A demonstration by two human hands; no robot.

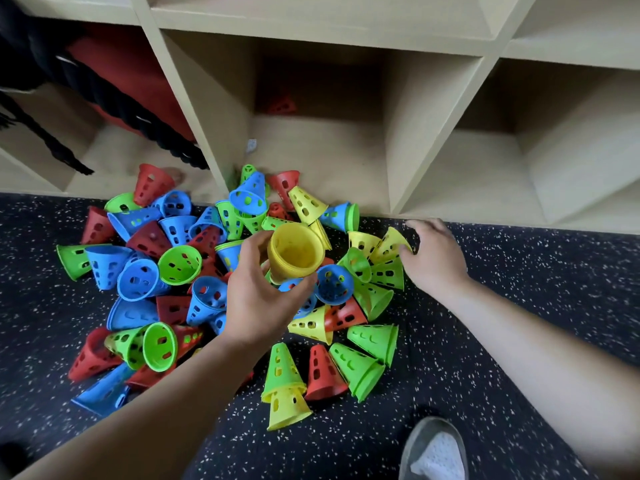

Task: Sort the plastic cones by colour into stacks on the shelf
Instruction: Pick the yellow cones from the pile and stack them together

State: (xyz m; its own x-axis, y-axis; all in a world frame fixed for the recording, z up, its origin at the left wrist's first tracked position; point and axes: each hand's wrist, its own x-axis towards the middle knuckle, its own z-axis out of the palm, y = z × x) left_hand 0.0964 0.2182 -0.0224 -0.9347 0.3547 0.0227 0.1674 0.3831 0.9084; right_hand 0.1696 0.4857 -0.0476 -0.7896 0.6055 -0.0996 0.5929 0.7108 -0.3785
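Observation:
A heap of red, blue, green and yellow perforated plastic cones [194, 271] lies on the floor in front of the beige shelf [346, 168]. My left hand [256, 299] grips a nested stack of yellow cones [294, 254], its open mouth facing me, above the heap's middle. My right hand [433, 254] reaches over the heap's right edge, and its fingers pinch the rim of a yellow cone [389, 245] lying on its side there. One red cone [282, 105] stands at the back of the middle shelf compartment.
The floor [485, 341] is dark speckled rubber. The left compartment holds a red bag with black straps [114, 84]. A small white scrap [251, 145] lies in the middle compartment. My grey shoe [433, 452] shows at the bottom right.

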